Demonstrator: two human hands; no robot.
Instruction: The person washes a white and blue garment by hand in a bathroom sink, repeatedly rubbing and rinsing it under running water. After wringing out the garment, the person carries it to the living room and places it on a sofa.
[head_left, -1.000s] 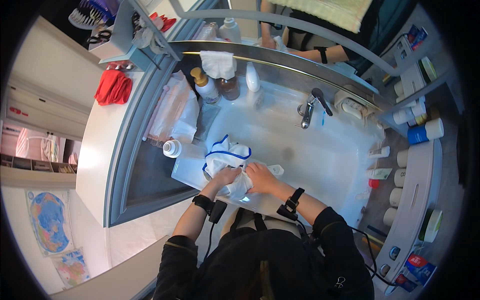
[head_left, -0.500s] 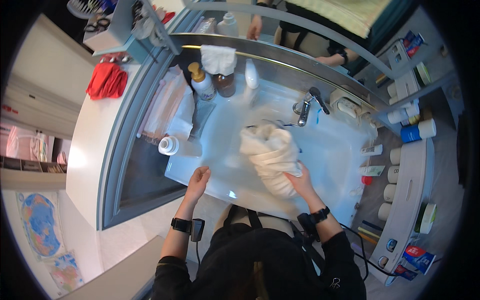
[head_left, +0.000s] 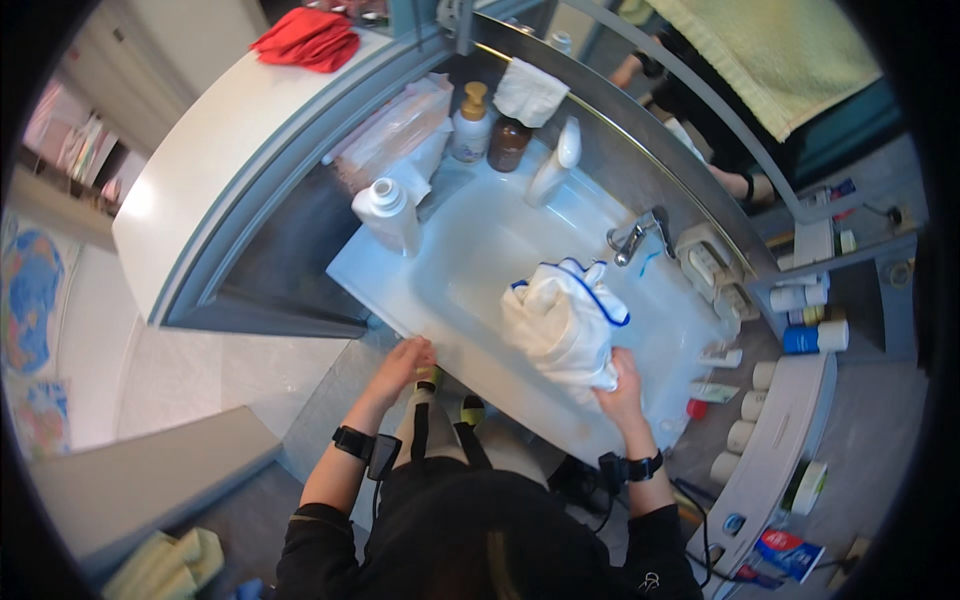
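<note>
A bunched white cloth garment with blue trim (head_left: 560,335) hangs over the sink basin. My right hand (head_left: 620,385) grips its near right edge, fingers closed round the fabric. The blue trim runs along the far and right sides of the bundle. My left hand (head_left: 408,362) is at the sink's front left edge, apart from the cloth, with its fingers curled in and nothing visible in them. Beneath the cloth lies the white washbasin (head_left: 455,270); the chrome faucet (head_left: 637,238) stands behind it, and no running water shows.
A white bottle (head_left: 388,215) stands on the sink's left corner. Behind are a gold-topped pump bottle (head_left: 471,125), a brown bottle (head_left: 510,145) and a white spray bottle (head_left: 556,165). Along the right runs a shelf (head_left: 780,420) with cups and tubes.
My view has turned, shifting the whole scene. The cloth, blurred before, now shows its blue trim and stays in my right hand. My left hand remains curled near the sink's front edge.
</note>
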